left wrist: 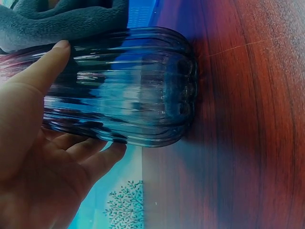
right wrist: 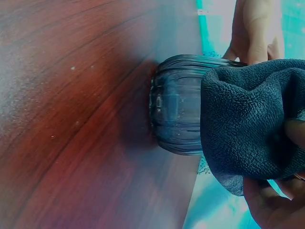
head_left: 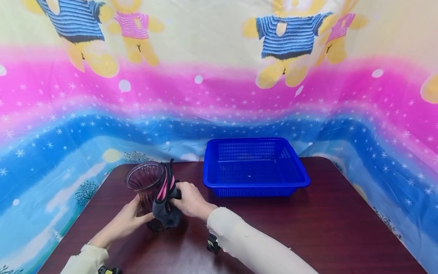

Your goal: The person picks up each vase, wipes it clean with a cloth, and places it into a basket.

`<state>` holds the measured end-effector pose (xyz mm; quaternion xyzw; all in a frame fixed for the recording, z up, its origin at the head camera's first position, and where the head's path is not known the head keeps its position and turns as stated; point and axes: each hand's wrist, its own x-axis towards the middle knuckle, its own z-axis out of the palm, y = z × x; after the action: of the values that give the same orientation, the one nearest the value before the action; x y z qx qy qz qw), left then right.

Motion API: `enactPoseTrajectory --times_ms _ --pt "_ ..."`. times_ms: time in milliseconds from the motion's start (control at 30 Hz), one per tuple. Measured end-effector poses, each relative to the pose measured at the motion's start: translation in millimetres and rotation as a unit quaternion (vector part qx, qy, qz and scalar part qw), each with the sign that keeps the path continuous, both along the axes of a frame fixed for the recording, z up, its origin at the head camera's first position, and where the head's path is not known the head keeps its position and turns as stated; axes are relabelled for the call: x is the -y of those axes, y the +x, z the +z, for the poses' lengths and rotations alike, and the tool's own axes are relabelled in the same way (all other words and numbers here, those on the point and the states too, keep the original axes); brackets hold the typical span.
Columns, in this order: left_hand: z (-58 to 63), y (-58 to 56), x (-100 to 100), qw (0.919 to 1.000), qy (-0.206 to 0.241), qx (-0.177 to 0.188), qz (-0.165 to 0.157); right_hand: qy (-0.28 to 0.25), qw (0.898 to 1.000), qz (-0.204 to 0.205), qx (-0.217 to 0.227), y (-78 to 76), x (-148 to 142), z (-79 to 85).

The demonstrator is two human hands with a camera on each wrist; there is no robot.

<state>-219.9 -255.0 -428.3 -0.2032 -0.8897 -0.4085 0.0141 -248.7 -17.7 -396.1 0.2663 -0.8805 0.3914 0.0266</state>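
Note:
A ribbed, purple-tinted glass vase [head_left: 145, 177] with a flared rim stands upright on the left part of the table. My left hand [head_left: 127, 220] grips its side, the thumb along one face and the fingers round the other, as the left wrist view shows. In my right hand [head_left: 192, 201] is a dark grey cloth [head_left: 165, 213] with pink parts, pinched in the fingers and held along the vase's right side. Its fuzzy, folded surface [right wrist: 248, 124] covers part of the glass in the right wrist view. The vase's ribbed base [left wrist: 176, 90] meets the wood.
A blue plastic basket [head_left: 256, 186] with perforated walls stands at the back right of the dark wooden table [head_left: 260, 236]. Behind the table hangs a printed curtain [head_left: 191, 91] with bears and snowflakes.

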Motion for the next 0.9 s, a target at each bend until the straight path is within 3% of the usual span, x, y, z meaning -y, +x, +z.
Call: enactPoseTrajectory --times_ms 633,900 --pt "1.8 0.3 -2.4 0.9999 -0.007 0.009 0.010 0.042 0.999 -0.016 -0.001 -1.8 -5.9 -33.4" --pt "2.2 0.4 -2.3 0.9995 -0.013 0.018 0.021 0.058 0.998 -0.023 0.018 -2.5 -8.0 -44.5"
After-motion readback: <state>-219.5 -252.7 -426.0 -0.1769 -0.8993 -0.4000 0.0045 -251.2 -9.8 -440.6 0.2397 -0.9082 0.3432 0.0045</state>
